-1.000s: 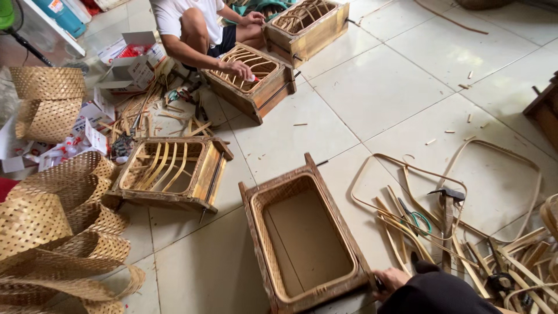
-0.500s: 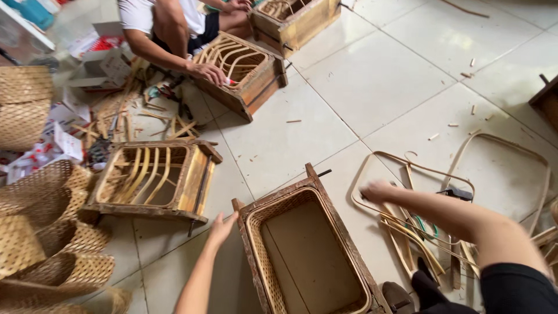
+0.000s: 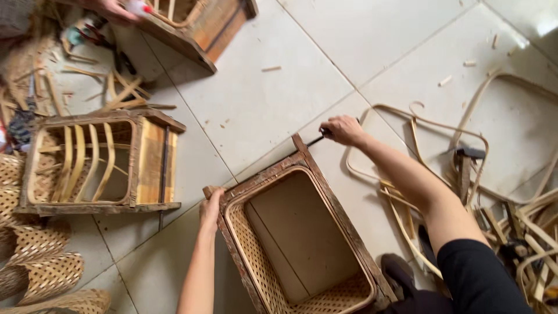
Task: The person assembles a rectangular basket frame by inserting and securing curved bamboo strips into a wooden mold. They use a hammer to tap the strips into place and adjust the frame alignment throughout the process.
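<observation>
Gripping the woven box frame [image 3: 302, 244] on the floor: my left hand [image 3: 210, 208] clamps its near-left corner, my right hand [image 3: 343, 129] closes on a thin dark tool [image 3: 317, 140] at the far corner post. Sides look woven, rim wrapping seemingly unfinished. Beyond: loose cane strips [image 3: 418, 134], a slatted frame [image 3: 99, 163], tiled floor [image 3: 279, 87], another person's hand [image 3: 116, 9].

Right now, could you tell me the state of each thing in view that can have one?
Woven box: upright, open-topped, empty.
Left hand: gripping the box's near-left corner.
Right hand: closed on a thin dark tool at the far corner.
Slatted frame: on its side, unfinished.
Hammer: lying flat, untouched.
</observation>
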